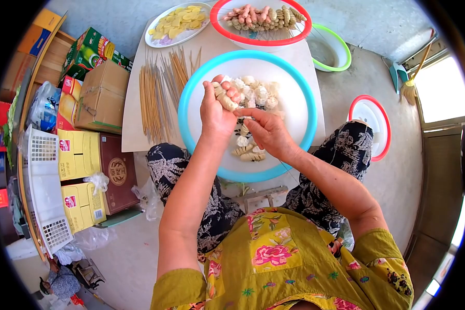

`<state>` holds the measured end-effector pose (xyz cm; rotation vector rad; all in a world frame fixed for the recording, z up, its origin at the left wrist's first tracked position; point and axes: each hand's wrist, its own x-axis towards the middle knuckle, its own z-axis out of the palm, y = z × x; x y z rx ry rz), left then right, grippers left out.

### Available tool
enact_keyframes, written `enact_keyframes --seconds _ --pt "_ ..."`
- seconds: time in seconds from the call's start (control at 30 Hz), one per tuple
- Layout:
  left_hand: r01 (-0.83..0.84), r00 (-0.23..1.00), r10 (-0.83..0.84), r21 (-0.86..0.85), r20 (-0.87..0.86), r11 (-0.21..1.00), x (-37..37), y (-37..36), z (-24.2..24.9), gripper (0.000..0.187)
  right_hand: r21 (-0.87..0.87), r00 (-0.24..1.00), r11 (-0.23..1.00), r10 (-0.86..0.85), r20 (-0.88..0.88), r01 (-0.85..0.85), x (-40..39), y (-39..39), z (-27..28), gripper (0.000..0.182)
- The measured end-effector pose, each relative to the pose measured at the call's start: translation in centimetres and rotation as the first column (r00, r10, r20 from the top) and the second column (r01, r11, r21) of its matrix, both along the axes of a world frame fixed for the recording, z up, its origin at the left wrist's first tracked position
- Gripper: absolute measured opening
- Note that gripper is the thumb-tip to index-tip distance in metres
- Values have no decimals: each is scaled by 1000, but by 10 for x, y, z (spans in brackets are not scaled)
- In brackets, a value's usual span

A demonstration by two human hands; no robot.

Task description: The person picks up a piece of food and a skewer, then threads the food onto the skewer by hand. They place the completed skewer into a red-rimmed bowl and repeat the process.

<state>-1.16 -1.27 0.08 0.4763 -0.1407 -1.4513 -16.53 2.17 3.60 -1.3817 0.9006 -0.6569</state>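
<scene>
Over a large white basin with a blue rim (305, 93), my left hand (215, 114) is closed round a pale food piece (225, 99), with pink tips showing at its fingers. My right hand (269, 130) is beside it, thumb and forefinger pinched near the lower end of that piece; what lies between them is too small to make out. White floret-like pieces (250, 90) fill the basin's upper part. Pale ridged pieces (249, 153) lie lower down, below my right hand.
Wooden sticks (151, 98) lie on the table (133, 121), left of the basin. Behind are a plate of yellow slices (183, 21) and a red-rimmed basin (217, 19) of skewered pieces. A green-rimmed basin (346, 54) and red-rimmed basin (385, 121) stand right; boxes (104, 95) stand left.
</scene>
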Motion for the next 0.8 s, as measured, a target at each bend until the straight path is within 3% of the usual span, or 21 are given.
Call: enact_keyframes --seconds 0.23,0.43,0.6,0.8 --pt "-37 999 37 20 13 999 6 -1 2 40 -92 999 995 27 -17 -29 0 4 -3 35" --pt "-113 994 112 62 18 992 11 -5 2 42 4 993 994 107 -51 -107 -2 6 0 39" --pt "-101 988 97 25 116 995 7 -4 1 39 -46 998 998 51 28 -49 0 6 1 36" --pt "-68 992 66 13 108 998 0 0 4 36 12 999 1000 -1 33 1 0 5 -1 34"
